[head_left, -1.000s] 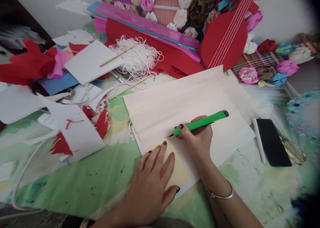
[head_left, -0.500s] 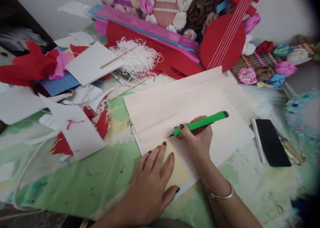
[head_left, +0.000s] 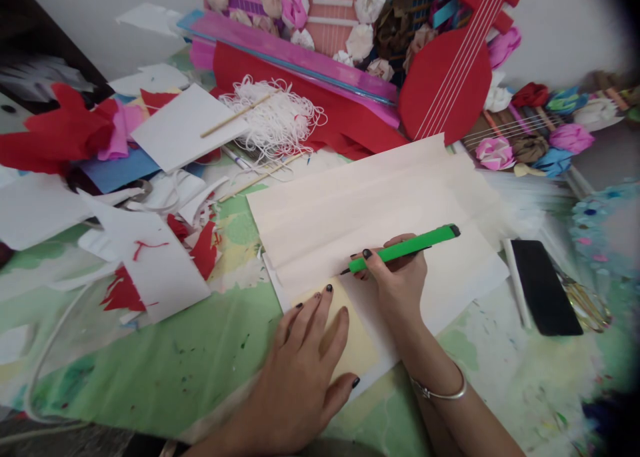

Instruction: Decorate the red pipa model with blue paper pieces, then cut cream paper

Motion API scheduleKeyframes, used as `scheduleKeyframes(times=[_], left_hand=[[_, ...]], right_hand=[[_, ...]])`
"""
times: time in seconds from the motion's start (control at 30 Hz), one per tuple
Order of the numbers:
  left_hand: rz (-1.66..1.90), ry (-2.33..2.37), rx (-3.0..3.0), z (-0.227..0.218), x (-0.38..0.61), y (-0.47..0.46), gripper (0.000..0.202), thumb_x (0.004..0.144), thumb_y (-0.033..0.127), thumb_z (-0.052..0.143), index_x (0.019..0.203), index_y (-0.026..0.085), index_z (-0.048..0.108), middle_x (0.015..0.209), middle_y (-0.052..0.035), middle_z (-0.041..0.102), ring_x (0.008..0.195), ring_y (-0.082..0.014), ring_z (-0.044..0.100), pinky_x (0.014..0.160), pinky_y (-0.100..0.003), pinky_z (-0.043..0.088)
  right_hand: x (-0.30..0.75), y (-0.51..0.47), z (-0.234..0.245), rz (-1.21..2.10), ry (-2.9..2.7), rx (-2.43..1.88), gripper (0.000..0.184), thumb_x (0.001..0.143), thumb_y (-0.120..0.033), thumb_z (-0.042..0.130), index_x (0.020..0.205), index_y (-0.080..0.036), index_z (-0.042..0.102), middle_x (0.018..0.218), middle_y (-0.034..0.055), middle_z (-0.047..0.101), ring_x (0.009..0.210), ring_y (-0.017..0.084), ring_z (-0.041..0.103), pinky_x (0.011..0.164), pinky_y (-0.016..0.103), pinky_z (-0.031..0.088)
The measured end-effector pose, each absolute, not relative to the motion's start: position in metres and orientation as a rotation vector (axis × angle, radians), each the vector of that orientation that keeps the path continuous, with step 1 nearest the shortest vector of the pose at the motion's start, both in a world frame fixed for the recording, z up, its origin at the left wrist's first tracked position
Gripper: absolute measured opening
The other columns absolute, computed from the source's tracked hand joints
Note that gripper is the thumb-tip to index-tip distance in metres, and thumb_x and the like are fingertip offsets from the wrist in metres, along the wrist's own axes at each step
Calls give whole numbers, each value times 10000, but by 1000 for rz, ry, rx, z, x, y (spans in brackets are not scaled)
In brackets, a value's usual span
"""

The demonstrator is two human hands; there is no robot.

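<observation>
My right hand (head_left: 400, 280) pinches a flat green pen-shaped tool (head_left: 413, 245) with a black back end. Its dark pointed tip touches the cream sheet (head_left: 350, 213), beside a corner of a pale yellow card (head_left: 361, 340). A thin dark strip shows under the tool; whether it is a pen or a craft knife, I cannot make out. My left hand (head_left: 295, 363) lies flat with fingers spread, pressing on the card. Beneath the cream sheet, white paper (head_left: 487, 277) shows along the right and lower edges.
Scraps of white board (head_left: 155, 257) and red felt (head_left: 125, 290) lie at the left. Behind are tangled white string (head_left: 275, 120), a thin stick (head_left: 240, 113) and a red paper instrument (head_left: 447, 87). A black phone (head_left: 545, 287) and scissors (head_left: 590, 303) lie right.
The right hand and green tool have shifted very slightly to the right. The left hand and the card stay where they were.
</observation>
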State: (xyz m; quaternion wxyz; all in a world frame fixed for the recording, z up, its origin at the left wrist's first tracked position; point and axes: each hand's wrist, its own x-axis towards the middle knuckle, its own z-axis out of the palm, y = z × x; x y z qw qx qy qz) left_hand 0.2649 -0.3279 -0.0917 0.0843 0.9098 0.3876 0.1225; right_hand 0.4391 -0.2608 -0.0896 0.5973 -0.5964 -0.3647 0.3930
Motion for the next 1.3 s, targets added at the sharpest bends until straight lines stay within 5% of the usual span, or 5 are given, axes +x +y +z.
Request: scheduleKeyframes(times=[1.3], left_hand=[[371, 1140, 2724, -92, 263, -330, 597, 897, 506, 437, 1376, 150, 444, 1463, -202, 349, 1322, -340, 316, 1036, -461, 226]], right_hand=[[438, -260, -89, 935, -874, -1412, 400, 687, -232, 733, 868, -262, 377, 591, -46, 650, 478, 190, 643, 449, 313, 535]])
